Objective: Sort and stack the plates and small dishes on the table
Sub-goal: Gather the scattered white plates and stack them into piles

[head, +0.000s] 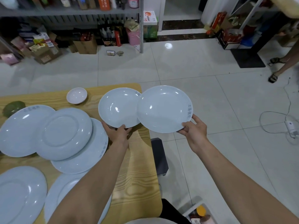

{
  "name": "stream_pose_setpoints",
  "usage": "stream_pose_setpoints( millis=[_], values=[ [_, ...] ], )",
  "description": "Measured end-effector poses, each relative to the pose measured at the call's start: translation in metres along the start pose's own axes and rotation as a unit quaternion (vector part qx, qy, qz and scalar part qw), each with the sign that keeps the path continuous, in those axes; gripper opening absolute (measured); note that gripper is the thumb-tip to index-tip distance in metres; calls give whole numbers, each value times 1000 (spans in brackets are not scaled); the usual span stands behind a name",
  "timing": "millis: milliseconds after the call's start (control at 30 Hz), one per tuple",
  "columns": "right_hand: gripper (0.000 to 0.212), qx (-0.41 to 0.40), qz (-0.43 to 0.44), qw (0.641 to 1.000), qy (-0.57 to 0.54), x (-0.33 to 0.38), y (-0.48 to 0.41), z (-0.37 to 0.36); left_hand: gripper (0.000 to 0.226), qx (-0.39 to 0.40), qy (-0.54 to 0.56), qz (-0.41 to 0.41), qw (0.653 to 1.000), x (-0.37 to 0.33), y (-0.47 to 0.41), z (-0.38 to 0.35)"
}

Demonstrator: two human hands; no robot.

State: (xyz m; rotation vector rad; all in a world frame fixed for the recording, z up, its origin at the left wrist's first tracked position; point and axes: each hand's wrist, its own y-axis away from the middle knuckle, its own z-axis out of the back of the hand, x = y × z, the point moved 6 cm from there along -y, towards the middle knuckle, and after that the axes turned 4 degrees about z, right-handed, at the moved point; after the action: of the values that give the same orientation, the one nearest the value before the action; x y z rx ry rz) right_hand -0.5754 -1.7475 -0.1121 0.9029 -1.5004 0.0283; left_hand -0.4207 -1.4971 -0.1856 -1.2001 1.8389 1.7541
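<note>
While the table (137, 175) fills the left of the scene under its big plates (19, 126), the work sits at its far right corner. Three big plates overlap at mid-left, the topmost upside down, and two more lie near. Two middling plates are held face up and about level. The left plate (119, 107) is over the table's far right corner. The right plate (164, 109) hangs past the table's edge, above the floor (210, 97). Its left rim overlaps the left plate's right rim from above; I cannot tell whether they touch. The stacking move, I judge, runs leftward, sliding the right plate over the left one. A pink dish (76, 95) sits far, left of both. The left hand (118, 133) grips its plate's near rim, thumb on top. The right hand (194, 131) pinches its plate's near-right rim likewise.
</note>
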Motion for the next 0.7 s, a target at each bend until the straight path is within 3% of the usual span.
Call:
stream_pose_setpoints(
  millis=[133, 433, 700],
  values=[
    [64, 24, 21, 999, -1, 10, 10, -7, 97, 43, 15, 25, 999, -4, 12, 4],
    [67, 102, 85, 990, -37, 38, 55, -25, 100, 119, 19, -66, 990, -43, 69, 26],
    [64, 185, 105, 974, -72, 45, 109, -64, 97, 140, 49, -105, 983, -78, 113, 66]
  ],
)
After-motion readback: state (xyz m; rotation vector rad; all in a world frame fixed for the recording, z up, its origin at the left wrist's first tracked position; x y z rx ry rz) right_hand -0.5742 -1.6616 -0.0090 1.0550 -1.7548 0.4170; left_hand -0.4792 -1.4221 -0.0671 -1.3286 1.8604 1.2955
